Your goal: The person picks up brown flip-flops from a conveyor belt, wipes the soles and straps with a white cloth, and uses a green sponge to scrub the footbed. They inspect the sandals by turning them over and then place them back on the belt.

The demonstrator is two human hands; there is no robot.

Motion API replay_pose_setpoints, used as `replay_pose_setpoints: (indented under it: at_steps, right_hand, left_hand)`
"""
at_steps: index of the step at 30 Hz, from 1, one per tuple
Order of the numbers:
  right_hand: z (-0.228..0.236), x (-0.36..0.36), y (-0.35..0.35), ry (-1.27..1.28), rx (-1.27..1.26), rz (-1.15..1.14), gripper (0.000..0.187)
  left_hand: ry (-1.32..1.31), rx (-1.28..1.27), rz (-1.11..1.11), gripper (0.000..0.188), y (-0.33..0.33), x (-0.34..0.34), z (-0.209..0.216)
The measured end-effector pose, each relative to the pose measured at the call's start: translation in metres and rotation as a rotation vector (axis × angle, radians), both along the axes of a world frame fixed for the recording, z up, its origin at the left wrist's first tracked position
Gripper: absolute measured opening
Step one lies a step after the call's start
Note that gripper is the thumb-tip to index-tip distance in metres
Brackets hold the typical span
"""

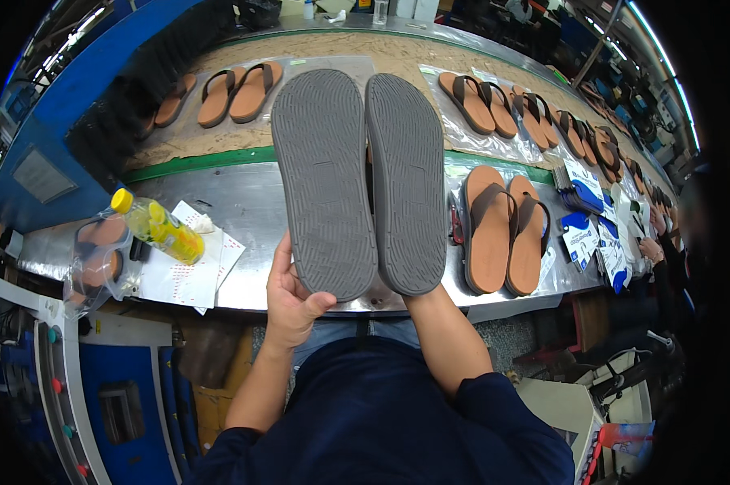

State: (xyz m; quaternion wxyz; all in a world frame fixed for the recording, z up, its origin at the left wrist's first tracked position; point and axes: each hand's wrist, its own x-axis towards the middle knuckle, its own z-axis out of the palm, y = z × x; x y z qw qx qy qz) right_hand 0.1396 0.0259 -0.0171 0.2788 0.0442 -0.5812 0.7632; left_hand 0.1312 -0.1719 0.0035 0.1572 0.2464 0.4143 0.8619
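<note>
- We hold two grey sandals side by side, ribbed soles up: the left sandal (323, 182) and the right sandal (407, 182), edges nearly touching, raised over the steel bench (252, 206).
- The left hand (292, 299) is closed on the heel of the left sandal, thumb pressed over the sole edge at 6 o'clock of that sole.
- The right hand is hidden beneath the heel of the right sandal; only the forearm (450, 339) shows, so we cannot tell its grip, though it appears to carry that sandal.
- At 3 o'clock of the held pair, a tan pair with dark straps (504, 230) lies straps up on the bench.
- At 9 o'clock lie a yellow-capped bottle (159, 226), on paper sheets (189, 279), and a bagged pair (98, 259).
- At 12 o'clock, the belt (381, 56) carries further tan pairs (239, 90).
- We judge the work mid-course: one pair is under sole inspection, some pairs are already bagged, many still lie loose.
</note>
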Motion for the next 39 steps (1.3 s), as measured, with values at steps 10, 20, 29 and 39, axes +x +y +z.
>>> replay_pose_setpoints:
  at_steps: [10,20,29,39]
  right_hand:
    - [-0.01,-0.07,0.067,0.007,-0.676,0.401,0.035]
    - [-0.056,-0.077,0.11,-0.115,-0.955,0.161,0.035]
    - [-0.014,-0.078,0.079,-0.102,-0.078,-0.154,0.044]
    - [0.045,-0.079,0.012,0.123,0.91,-0.254,0.058]
  left_hand:
    - [0.039,-0.218,-0.063,0.08,0.054,-0.082,0.005]
    - [-0.076,-0.337,-0.296,0.071,0.104,-0.154,-0.037]
    - [0.132,-0.074,-0.201,0.129,0.104,-0.158,-0.044]
    - [-0.43,0.206,-0.38,0.11,0.05,-0.153,-0.021]
